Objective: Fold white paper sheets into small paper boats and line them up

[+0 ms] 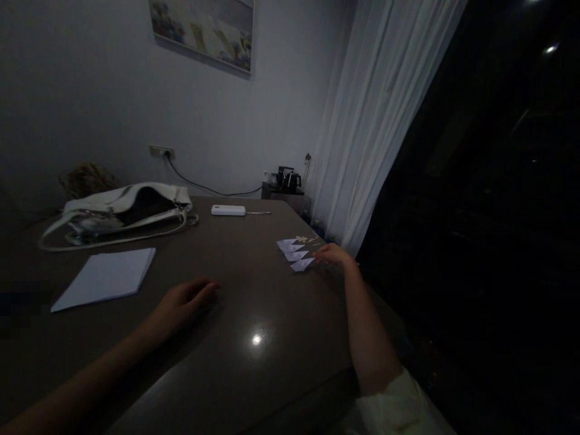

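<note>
My left hand point(189, 296) rests on the dark table with its fingers loosely curled together and nothing visible in it. Farther off to the right, my right hand point(334, 254) reaches to the table's right side, its fingertips closed at the pointed end of the nearest folded white paper piece point(302, 264). Just behind that piece lie a second folded paper piece point(296, 255) and a third folded paper piece point(289, 244), in a slanting row. Small pale bits point(302, 240) are scattered beyond them, too small to name.
Left of my left hand lies a stack of white paper point(109, 275). A white bag point(127, 208) with a strap stands behind it. A white power bank-like device point(228, 210) with a short cable is at the far edge. Past the table are a black kettle point(292, 181) and a white curtain point(357, 115).
</note>
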A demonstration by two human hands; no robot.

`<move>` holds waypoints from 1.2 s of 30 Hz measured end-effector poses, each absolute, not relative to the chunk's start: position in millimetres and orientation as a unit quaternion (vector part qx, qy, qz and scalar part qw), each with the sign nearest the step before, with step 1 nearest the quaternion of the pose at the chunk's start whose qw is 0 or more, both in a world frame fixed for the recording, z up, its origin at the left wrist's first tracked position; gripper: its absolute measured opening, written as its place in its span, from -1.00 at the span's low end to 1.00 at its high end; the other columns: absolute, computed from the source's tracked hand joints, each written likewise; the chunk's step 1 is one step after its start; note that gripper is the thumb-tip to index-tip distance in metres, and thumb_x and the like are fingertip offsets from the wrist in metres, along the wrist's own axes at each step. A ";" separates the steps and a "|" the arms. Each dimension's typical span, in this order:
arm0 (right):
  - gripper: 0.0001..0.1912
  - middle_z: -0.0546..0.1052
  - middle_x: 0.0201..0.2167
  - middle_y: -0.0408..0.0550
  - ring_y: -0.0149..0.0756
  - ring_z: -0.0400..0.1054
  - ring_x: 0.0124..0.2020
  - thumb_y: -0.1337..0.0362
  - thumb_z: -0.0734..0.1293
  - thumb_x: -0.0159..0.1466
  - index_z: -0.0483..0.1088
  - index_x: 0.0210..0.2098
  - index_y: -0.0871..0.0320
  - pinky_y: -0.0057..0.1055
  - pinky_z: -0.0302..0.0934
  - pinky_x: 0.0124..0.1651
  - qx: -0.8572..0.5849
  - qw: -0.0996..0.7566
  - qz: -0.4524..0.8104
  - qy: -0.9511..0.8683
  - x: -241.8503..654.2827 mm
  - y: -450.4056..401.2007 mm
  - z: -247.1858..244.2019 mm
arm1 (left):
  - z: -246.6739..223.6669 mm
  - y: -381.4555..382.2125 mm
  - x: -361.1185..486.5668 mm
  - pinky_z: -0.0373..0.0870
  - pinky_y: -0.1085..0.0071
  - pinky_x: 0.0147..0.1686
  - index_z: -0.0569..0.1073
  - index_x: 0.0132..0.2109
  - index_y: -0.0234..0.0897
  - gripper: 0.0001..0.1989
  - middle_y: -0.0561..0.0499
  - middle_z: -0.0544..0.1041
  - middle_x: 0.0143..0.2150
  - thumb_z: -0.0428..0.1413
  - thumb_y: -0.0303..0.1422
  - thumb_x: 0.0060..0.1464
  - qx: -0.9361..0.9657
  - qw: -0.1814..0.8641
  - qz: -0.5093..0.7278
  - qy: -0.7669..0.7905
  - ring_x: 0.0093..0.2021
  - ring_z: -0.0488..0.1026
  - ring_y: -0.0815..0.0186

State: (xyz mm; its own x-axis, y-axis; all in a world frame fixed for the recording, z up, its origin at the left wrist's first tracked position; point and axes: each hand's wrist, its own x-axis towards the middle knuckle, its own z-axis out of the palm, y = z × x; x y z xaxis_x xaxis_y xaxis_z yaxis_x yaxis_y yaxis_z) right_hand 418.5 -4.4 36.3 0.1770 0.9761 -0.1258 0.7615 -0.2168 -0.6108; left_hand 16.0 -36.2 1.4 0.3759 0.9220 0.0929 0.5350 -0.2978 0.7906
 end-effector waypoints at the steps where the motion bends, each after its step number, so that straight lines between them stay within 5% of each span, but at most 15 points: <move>1: -0.77 0.50 -0.57 -0.08 -0.57 0.11 -0.70 0.19 0.33 0.10 0.46 -0.50 0.26 -0.60 -0.05 -0.66 -0.735 0.216 0.255 -0.590 418.1 -4.5 36.0 | 1.8 -36.5 16.1 0.36 0.34 -0.23 0.47 -0.18 -0.29 -0.50 -0.08 0.55 -0.26 -0.06 0.03 0.00 0.754 0.342 0.281 0.485 -0.23 0.47 0.13; 27: -0.93 0.42 -0.67 -0.18 -0.57 0.11 -0.71 0.45 0.33 0.00 0.48 -0.51 0.28 -0.62 -0.03 -0.65 -0.721 0.251 0.287 -0.579 408.0 -7.2 39.4 | 0.8 -37.6 16.7 0.35 0.38 -0.30 0.47 -0.21 -0.31 -0.54 -0.07 0.55 -0.30 -0.04 -0.01 0.02 0.756 0.362 0.284 0.465 -0.27 0.47 0.15; 36: -0.87 0.51 -0.52 -0.02 -0.36 0.34 -0.51 0.33 0.30 0.02 0.45 -0.48 0.28 -0.50 0.17 -0.48 -0.719 0.393 0.138 -0.557 417.0 3.8 29.6 | 7.0 -41.8 18.0 0.34 0.39 -0.30 0.45 -0.24 -0.31 -0.62 -0.05 0.53 -0.29 -0.10 -0.12 0.09 0.803 0.281 0.274 0.448 -0.29 0.44 0.22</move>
